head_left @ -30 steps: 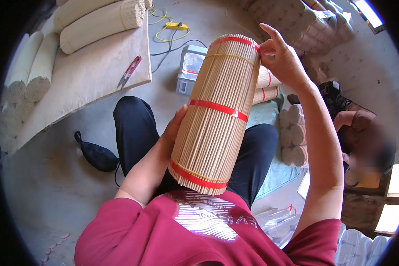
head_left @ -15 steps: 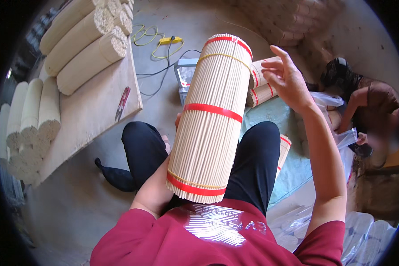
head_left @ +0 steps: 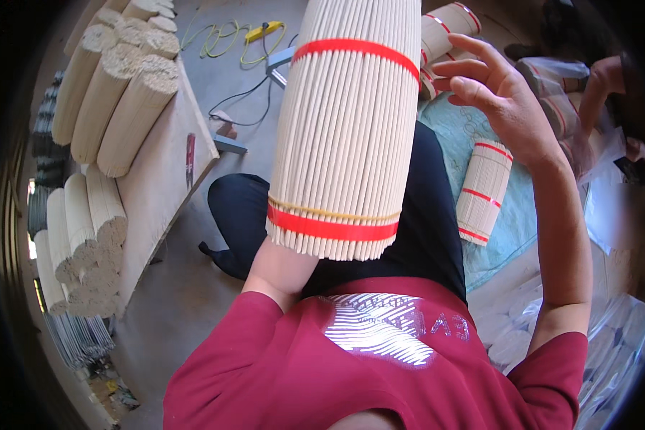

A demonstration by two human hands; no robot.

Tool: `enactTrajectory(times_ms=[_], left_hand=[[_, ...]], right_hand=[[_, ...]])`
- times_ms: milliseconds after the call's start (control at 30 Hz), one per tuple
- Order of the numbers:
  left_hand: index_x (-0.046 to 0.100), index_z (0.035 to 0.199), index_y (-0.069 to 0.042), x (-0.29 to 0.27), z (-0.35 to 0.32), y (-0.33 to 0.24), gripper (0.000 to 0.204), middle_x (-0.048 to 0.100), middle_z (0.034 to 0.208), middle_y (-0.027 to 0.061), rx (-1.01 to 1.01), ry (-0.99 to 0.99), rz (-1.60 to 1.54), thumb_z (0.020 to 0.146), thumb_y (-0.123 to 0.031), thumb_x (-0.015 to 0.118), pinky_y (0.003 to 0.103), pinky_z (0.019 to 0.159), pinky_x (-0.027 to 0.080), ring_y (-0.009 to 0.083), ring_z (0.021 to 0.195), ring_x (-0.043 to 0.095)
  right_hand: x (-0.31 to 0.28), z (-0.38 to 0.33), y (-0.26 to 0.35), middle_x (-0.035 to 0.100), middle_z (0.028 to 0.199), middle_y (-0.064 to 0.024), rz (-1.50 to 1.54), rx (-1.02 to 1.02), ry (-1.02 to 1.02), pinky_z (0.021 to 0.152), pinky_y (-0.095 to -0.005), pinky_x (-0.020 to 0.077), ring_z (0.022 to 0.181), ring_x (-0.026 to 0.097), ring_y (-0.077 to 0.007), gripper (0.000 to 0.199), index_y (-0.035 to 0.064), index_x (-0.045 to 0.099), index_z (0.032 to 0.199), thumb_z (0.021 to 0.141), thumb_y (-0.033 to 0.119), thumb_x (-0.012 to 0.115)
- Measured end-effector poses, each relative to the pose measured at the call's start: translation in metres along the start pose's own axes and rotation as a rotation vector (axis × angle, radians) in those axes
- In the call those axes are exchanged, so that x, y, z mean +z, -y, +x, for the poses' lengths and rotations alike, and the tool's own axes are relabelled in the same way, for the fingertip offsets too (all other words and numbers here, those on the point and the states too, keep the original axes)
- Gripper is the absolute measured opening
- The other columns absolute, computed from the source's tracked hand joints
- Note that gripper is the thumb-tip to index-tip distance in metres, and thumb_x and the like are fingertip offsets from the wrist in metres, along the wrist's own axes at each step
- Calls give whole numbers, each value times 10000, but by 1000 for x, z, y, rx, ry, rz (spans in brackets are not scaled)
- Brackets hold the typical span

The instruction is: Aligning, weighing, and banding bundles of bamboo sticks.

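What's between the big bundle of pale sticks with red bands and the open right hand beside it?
Head view: nothing between the big stick bundle and the right hand; only a smaller red-banded bundle lies behind the gap.

My left hand is hidden behind the bundle [head_left: 344, 129], whose top runs off the upper edge of the view.

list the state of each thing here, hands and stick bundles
large stick bundle: upright, tied with red bands, held up in front of the chest
left hand: hidden behind the large bundle, grip cannot be seen
right hand: open, fingers spread, beside the bundle, not touching it
small stick bundle: lying on the blue sheet, banded red
stacked bundles: lying on the board
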State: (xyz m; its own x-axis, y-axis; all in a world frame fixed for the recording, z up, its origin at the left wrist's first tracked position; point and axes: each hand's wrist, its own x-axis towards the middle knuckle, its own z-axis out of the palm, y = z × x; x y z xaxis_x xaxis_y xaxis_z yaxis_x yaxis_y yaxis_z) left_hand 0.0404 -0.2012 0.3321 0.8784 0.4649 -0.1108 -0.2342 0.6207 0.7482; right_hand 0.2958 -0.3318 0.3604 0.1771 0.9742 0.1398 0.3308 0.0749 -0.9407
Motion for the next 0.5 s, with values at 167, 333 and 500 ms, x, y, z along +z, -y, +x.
enactTrajectory(times_ms=[167, 333, 500], left_hand=[[502, 1257, -5, 34, 86, 15, 717, 564, 1224, 162, -52, 85, 71, 824, -569, 593, 390, 930, 476, 229, 1092, 571], [504, 1260, -2, 45, 185, 53, 726, 551, 1249, 165, -92, 162, 101, 822, -573, 594, 392, 952, 462, 232, 1116, 558], [482, 1228, -25, 18, 298, 65, 669, 624, 1072, 120, 37, 121, 476, 804, -517, 642, 383, 832, 531, 192, 961, 629]], right_hand=[[-31, 6, 6, 593, 1205, -132, 168, -4, 15, 943, -358, 465, 1101, 586, -228, 656, 66, 418, 1351, 902, 539, 494], [-84, 29, -15, 504, 1283, -90, 429, 296, -63, 962, -362, 408, 1162, 501, -199, 567, 40, 381, 1363, 978, 457, 368], [-129, 67, -137, 583, 1225, -120, 432, 379, -340, 945, -352, 465, 1087, 590, -211, 707, 58, 445, 1329, 876, 599, 487]])
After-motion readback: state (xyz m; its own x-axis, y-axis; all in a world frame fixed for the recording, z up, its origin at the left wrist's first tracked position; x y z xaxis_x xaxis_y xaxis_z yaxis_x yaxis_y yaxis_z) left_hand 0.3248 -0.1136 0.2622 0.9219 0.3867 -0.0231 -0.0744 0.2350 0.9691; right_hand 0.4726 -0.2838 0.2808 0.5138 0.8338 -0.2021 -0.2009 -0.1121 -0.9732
